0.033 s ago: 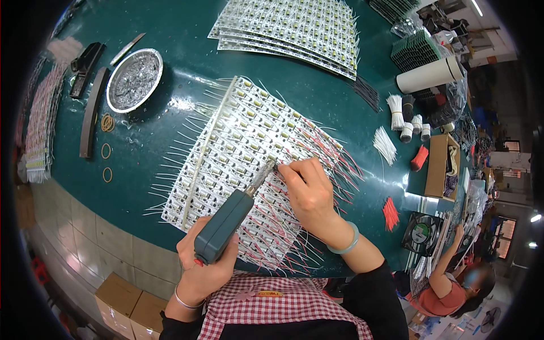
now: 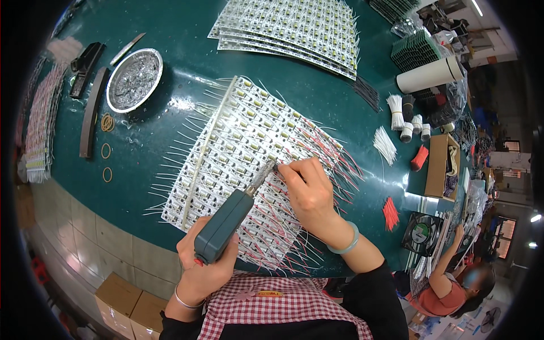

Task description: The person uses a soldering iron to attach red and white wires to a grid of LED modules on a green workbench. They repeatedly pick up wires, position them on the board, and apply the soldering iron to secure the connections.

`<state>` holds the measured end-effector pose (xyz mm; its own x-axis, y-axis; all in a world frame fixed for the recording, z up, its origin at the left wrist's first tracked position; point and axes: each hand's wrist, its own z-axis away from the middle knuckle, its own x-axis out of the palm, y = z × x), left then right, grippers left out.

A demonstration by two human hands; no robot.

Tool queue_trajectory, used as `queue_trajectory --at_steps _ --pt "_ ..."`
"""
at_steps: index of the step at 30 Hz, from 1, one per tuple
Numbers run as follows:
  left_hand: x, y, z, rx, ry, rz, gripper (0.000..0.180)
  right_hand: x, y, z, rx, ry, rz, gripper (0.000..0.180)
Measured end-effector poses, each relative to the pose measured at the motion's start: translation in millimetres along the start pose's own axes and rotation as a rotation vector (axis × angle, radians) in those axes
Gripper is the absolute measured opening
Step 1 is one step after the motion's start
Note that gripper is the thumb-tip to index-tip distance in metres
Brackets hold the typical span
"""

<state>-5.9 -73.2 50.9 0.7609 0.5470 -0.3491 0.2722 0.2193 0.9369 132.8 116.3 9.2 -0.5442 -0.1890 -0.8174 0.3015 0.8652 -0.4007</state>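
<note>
My left hand (image 2: 207, 258) is wrapped round the dark green handle of a soldering gun (image 2: 225, 222). Its metal tip reaches up and to the right, onto a panel of small circuit boards (image 2: 226, 148) lying at a slant before me. Close beside that tip, my right hand (image 2: 309, 190) is closed in a pinch over the panel; whatever sits between thumb and finger is too small to make out. Red wires (image 2: 326, 148) stick out along the panel's right side, and pale wires (image 2: 175, 161) fringe its left. A light strip (image 2: 208, 153) lies across the panel's left part.
Stacked board panels (image 2: 289, 34) lie at the back. A bowl of solder scraps (image 2: 135, 80), rubber bands (image 2: 107, 122) and a dark bar (image 2: 93, 113) are left. Rightward are white wires (image 2: 385, 146), red wires (image 2: 390, 214), a cardboard box (image 2: 436, 167), a fan (image 2: 422, 233) and another person (image 2: 447, 292).
</note>
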Motion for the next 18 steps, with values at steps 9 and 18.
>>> queue_trajectory --at_steps 9,18 --pt "3.7 1.6 1.4 -0.04 0.053 0.02 0.015 -0.9 0.2 -1.5 -0.02 -0.015 0.011 0.035" --pt "-3.7 4.8 -1.2 0.063 0.02 -0.076 0.018 -0.4 0.1 -0.9 -0.024 -0.018 0.019 0.035"
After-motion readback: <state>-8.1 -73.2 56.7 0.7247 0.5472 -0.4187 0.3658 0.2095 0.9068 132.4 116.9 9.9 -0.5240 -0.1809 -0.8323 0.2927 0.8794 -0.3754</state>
